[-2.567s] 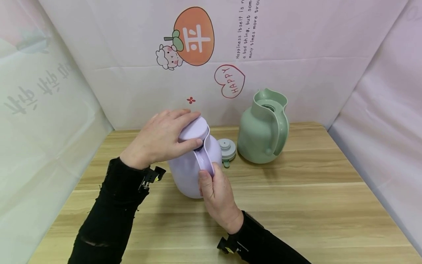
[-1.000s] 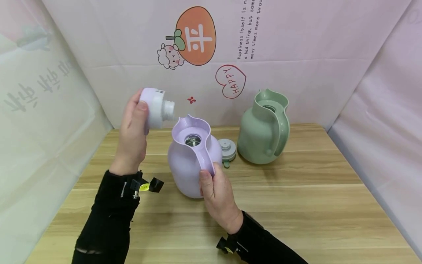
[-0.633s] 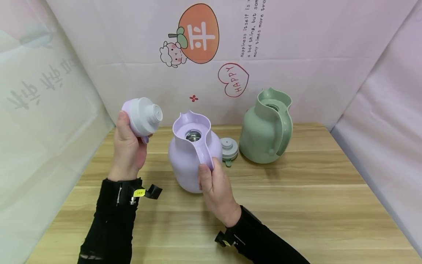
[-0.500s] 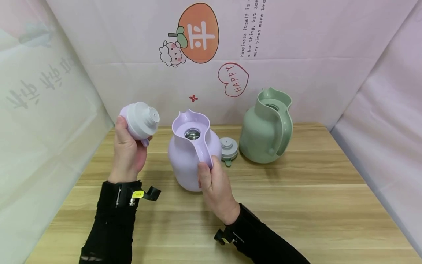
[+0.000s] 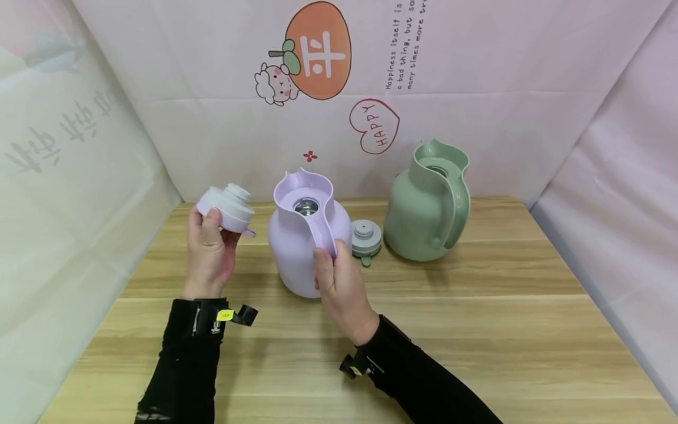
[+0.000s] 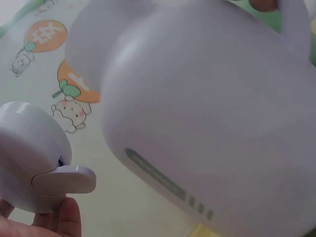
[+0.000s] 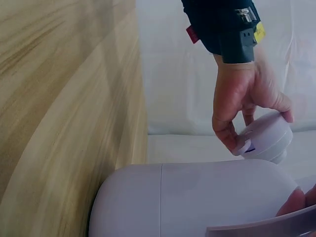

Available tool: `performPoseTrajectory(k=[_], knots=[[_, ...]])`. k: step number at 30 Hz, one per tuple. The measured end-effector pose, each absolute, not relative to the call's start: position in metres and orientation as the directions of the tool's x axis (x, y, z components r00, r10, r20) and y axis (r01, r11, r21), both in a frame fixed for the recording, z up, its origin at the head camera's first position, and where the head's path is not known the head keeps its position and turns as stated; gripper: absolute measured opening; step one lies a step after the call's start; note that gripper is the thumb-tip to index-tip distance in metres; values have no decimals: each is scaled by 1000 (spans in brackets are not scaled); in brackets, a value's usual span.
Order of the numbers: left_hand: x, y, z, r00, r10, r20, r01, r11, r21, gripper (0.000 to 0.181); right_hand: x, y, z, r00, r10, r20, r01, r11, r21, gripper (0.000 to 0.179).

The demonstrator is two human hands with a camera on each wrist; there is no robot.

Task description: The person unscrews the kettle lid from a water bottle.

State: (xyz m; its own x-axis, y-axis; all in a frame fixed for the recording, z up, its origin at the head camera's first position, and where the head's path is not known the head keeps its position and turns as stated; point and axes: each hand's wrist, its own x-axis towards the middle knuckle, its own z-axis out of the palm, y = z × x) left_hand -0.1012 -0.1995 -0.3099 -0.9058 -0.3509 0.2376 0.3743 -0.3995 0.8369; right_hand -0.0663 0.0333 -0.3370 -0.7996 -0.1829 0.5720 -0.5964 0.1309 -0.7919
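Note:
My left hand [image 5: 208, 253] holds a lavender-and-white screw lid [image 5: 228, 207] by its rim, raised to the left of the jug. The lid's stepped white plug side faces up. Its lavender lever tab shows large in the left wrist view, on the lid [image 6: 29, 153]. My right hand [image 5: 344, 288] grips the handle of a lavender thermos jug [image 5: 288, 250], thumb on top. The jug's mouth is uncovered, showing a shiny metal opening. Whether its base touches the table I cannot tell.
A sage-green thermos jug [image 5: 415, 218], also lidless, stands at the back right. Between the jugs lies a grey lid [image 5: 366, 237] with a green tab, plug up. The wooden table [image 5: 477, 335] meets white printed cloth walls [image 5: 477, 65] at the back and sides.
My left hand has lifted the lid off the lavender jug, carried it left, then lowered it and turned its plug upward. My right hand keeps the handle; the jug has shifted slightly back or up.

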Motion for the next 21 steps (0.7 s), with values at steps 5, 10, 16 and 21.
performPoseTrajectory(k=[5,10,16,21], knots=[[-103,-203,-323,-890,-392,233,385,-371,845,38,-73,30,-337,-796,-177,578,-601,130,-788,44],[-105,-205,-331,-886,-426,181,338,-329,882,54,-79,27,-337,-793,-174,584,-606,121,-786,48],[-110,-209,-342,-898,-427,101,198,-189,962,89,-84,25,-336,-804,-177,568,-591,131,-796,45],[-113,-212,-353,-888,-455,73,89,-15,996,108,-89,23,-337,-807,-179,562,-586,136,-799,48]])
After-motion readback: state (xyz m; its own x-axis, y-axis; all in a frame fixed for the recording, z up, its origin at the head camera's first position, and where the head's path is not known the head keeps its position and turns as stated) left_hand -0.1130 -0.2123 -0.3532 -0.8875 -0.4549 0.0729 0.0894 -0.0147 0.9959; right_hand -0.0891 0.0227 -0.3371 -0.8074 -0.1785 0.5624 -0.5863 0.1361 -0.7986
